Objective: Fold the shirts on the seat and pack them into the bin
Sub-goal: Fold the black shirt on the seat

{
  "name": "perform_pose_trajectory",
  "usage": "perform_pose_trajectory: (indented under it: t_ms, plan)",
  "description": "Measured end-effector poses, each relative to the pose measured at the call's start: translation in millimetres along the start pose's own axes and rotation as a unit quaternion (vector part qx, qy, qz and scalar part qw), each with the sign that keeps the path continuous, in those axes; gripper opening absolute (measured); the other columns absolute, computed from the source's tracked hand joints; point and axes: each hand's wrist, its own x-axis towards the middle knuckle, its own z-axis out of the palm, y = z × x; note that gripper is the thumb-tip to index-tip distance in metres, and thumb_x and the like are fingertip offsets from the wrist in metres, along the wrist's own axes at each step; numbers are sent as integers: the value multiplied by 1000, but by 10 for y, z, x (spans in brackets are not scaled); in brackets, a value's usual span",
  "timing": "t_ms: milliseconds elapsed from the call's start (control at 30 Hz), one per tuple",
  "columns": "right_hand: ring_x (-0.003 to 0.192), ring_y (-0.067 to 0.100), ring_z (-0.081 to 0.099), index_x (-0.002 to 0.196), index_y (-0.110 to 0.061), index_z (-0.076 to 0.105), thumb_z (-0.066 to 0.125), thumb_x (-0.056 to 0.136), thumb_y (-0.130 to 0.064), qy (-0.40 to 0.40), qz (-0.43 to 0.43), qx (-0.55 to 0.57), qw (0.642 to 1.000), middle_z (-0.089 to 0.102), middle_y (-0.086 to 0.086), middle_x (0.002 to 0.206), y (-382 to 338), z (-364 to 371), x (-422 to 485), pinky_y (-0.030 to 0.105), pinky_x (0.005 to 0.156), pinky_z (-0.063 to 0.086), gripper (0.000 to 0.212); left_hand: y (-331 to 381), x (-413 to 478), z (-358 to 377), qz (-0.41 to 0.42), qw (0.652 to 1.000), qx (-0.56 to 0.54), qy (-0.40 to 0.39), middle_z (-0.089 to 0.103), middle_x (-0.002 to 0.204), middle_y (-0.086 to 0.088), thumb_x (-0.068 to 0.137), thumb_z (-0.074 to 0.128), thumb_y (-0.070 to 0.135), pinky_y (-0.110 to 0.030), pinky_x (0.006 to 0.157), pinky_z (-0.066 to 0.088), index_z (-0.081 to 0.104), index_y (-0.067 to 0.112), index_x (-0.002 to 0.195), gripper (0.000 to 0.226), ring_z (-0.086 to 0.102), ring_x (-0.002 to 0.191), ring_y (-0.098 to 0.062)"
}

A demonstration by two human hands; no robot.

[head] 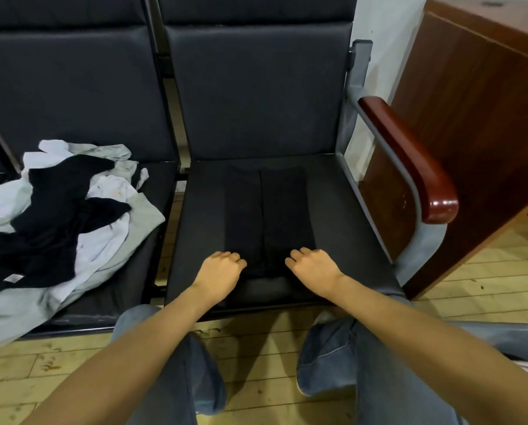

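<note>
A black shirt (267, 216) lies flat on the right seat (348, 240), its two sides folded in to meet along a centre line. My left hand (221, 273) and my right hand (313, 266) sit at the shirt's near hem, one at each corner, fingers curled over the cloth edge. On the left seat (146, 271) a loose pile of shirts (60, 222) lies crumpled, black ones on top of white and pale grey ones. No bin is in view.
A red-brown armrest (409, 161) on a grey frame bounds the right seat. A dark wooden desk (477, 118) stands further right. The wooden floor (256, 338) and my jeans-clad legs fill the foreground.
</note>
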Motion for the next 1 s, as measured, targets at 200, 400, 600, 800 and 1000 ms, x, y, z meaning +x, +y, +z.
perform_pose_trajectory:
  t_ms: [200,400,600,800,1000]
  plan:
    - [71,21,67,94,-15,71,76,68,-12,81,-41,89,992,67,3,83,37,-297,-350,33,66,53,27,61,-422,-511,-9,987,-160,-12,64,97,0,85,62,10,-32,73,51,69,19,112,30,63,82,-20]
    - [93,17,59,113,-18,65,51,89,-16,79,-98,189,974,64,-1,104,96,-791,-658,33,92,44,28,-53,-652,-1041,47,954,-286,-69,54,105,17,95,51,16,-31,76,49,59,32,126,36,57,83,-7]
    - [87,16,55,115,-15,60,49,92,-15,85,-49,243,965,56,-3,105,330,-1080,-186,30,74,42,26,-427,-285,-1108,-34,941,-337,15,53,101,9,96,45,7,-37,83,48,57,29,126,40,58,88,-17]
    - [101,19,54,116,-18,57,47,93,-12,-15,13,267,963,54,0,113,695,-730,758,31,80,43,26,-743,367,-521,-184,908,-375,-19,54,112,1,97,44,5,-19,87,36,49,18,134,39,51,109,-14]
    - [118,20,51,132,-17,51,47,97,-13,-40,122,369,921,52,5,126,676,6,1071,31,98,42,36,-743,582,152,-347,850,-395,36,64,108,-9,96,51,9,-21,86,37,52,7,128,32,57,108,-23]
